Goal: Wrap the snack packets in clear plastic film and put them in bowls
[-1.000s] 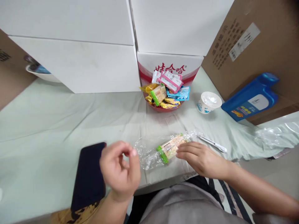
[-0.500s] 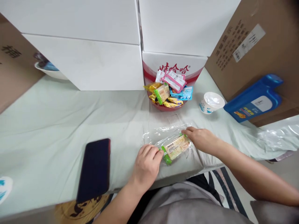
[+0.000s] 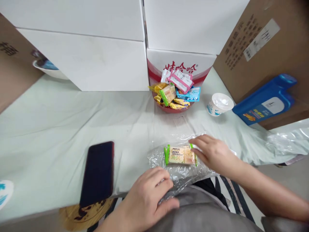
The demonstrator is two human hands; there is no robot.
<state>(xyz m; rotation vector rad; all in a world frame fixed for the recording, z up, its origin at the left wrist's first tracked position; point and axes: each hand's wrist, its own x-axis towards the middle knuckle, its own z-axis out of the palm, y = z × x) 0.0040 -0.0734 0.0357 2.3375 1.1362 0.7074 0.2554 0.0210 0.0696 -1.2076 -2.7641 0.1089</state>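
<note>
A soda biscuit pack [image 3: 182, 155] with green ends lies on a sheet or bag of clear plastic film [image 3: 156, 158] near the table's front edge. At the pack's upper right corner, my right hand [image 3: 214, 153] has its thumb and forefinger closed around the green end. My left hand [image 3: 152, 193] is at the near edge of the film, fingers curved and thumb held apart. The film reaches in beside that hand; whether the fingers touch it is unclear. Behind them, a red bowl [image 3: 172, 109] is heaped with wrapped snacks, another green-ended biscuit pack [image 3: 168, 94] among them.
A dark phone [image 3: 98, 174] lies at left on the cloth-covered table [image 3: 60, 129]. To the right are a paper cup [image 3: 218, 106] with clear plastic inside and a leaning blue bottle [image 3: 265, 101]. White boxes [image 3: 96, 61] and a brown carton [image 3: 256, 64] stand behind.
My left hand has left the pack's left end and moved down toward me, its fingers loosening. The pack has turned level, and the film has shifted toward the front edge. My right hand stays at its right end.
</note>
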